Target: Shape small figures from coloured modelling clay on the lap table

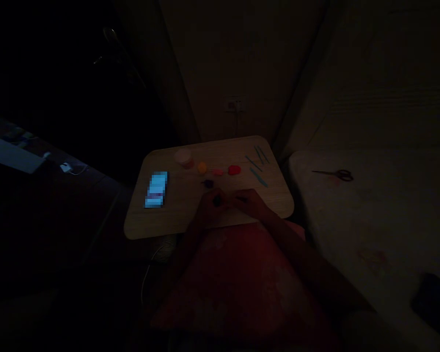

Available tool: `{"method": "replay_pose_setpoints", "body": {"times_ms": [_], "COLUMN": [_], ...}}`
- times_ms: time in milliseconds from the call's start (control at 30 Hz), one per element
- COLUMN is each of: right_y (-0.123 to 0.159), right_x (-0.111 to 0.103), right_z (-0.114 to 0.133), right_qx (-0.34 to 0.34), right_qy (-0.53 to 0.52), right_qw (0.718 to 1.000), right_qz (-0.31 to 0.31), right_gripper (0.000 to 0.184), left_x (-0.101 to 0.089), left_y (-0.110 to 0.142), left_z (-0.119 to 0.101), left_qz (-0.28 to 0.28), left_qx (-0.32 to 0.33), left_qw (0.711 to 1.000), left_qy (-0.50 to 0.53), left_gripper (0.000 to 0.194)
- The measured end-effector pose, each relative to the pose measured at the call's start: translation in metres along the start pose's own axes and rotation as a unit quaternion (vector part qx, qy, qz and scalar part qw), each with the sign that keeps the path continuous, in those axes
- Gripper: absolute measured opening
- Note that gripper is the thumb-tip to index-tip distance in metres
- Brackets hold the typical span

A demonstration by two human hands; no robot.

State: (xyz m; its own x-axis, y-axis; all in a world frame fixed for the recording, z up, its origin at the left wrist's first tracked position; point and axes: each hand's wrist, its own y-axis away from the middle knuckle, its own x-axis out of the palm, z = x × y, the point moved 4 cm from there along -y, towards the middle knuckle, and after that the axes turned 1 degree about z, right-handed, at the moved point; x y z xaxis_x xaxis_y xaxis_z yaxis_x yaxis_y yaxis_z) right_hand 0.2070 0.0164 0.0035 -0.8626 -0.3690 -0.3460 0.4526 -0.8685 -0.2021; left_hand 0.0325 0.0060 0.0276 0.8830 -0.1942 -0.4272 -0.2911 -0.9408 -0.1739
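Observation:
My left hand [208, 204] is closed near the front edge of the small wooden table [176, 205], with a small dark lump [217, 199] showing at its fingers. Beside it my right hand [250, 201] has its fingers curled in, almost meeting the left; shadow hides what they hold, if anything. Just beyond the hands lies a dark blue clay-like lump [208, 184]. Behind that, an orange lump [202, 168], a pink piece [217, 172] and a bright red lump [234, 170] form a row. Several thin teal strips or tools [258, 177] lie at the right.
A pale tub [183, 158] stands at the table's back left. A lit phone [156, 189] lies on the left side. Scissors [337, 174] rest on the pale mattress-like surface [352, 210] at right. A wall socket [235, 104] with a cable is behind. The room is very dark.

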Motion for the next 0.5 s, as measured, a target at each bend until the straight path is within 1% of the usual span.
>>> {"method": "replay_pose_setpoints", "body": {"times_ms": [133,233,367,500], "right_y": [0.0006,0.0009,0.0005,-0.0002], "right_x": [0.0002,0.0007,0.0005,-0.0038], "right_z": [-0.0028,-0.0048,-0.0018,0.0030], "right_qx": [0.009,0.016,0.006,0.010], "right_qy": [-0.005,-0.002,0.009,0.003], "right_qw": [1.000,1.000,1.000,1.000], "right_qz": [-0.007,0.004,0.011,-0.019], "right_gripper": [0.025,0.026,0.021,0.029], "left_x": [0.0002,0.0022,0.0045,0.0039], "left_y": [0.0010,0.0011,0.0017,0.0022], "left_z": [0.0010,0.0027,0.0039,0.0006], "left_qz": [0.001,0.016,0.028,0.020], "left_qx": [-0.002,0.005,0.006,0.016], "left_qw": [1.000,1.000,0.999,0.999], "left_qy": [-0.009,-0.012,-0.031,-0.031], "left_gripper": [0.037,0.034,0.028,0.021]}}
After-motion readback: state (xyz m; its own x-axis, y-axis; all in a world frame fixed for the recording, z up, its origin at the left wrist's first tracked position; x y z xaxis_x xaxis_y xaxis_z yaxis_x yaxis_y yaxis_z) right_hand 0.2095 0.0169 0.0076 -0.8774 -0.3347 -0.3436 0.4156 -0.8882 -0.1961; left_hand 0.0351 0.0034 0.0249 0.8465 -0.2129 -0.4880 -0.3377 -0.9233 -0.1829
